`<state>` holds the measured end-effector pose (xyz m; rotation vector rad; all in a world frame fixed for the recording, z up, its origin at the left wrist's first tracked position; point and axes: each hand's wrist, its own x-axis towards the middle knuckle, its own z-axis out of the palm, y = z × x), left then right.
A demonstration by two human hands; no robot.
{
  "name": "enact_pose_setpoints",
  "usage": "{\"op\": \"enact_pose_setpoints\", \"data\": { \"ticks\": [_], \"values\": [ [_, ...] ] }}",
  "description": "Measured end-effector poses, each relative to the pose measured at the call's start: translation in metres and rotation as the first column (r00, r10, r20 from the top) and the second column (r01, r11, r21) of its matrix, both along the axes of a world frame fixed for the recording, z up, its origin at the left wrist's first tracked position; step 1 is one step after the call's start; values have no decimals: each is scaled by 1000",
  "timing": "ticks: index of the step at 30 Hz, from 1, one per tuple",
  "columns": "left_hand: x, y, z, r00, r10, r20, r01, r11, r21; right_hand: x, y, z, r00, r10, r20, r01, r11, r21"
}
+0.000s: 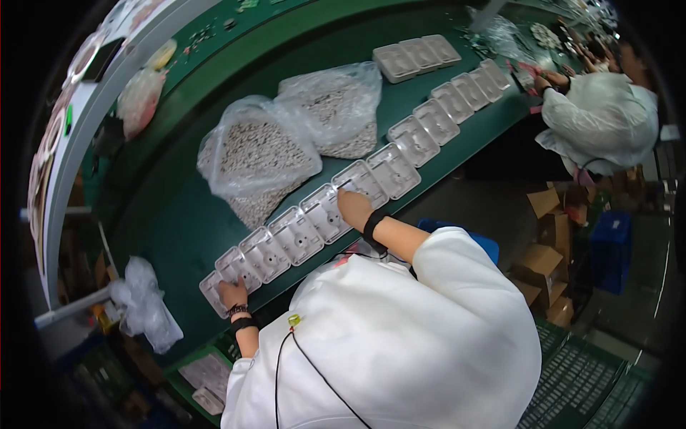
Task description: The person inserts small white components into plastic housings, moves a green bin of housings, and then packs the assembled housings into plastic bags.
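Note:
A long row of pale translucent plastic trays, each with moulded recesses, runs diagonally across the green worktable. At the near left end, my left hand is over the last trays, fingers bent down and drawn together; whatever they hold is too small to make out. My right hand reaches into a tray nearer the row's middle, fingers closed and pointing down, their tips partly hidden. Behind the row stand two open clear plastic bags, a nearer bag of small beige-grey parts and a farther bag of similar parts.
Stacked trays sit at the table's far side. A co-worker in white works at the far right end. Crumpled clear plastic lies at the left. Cardboard boxes and a blue crate stand on the right.

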<state>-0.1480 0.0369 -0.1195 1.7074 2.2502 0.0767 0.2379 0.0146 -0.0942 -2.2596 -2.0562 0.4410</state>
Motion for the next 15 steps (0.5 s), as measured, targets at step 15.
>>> {"op": "enact_pose_setpoints", "data": {
  "ticks": [15],
  "values": [
    [20, 9, -6, 996, 75, 45, -75, 997, 3, 15, -6, 48, 996, -88, 11, 87, 991, 101]
  ]
}}
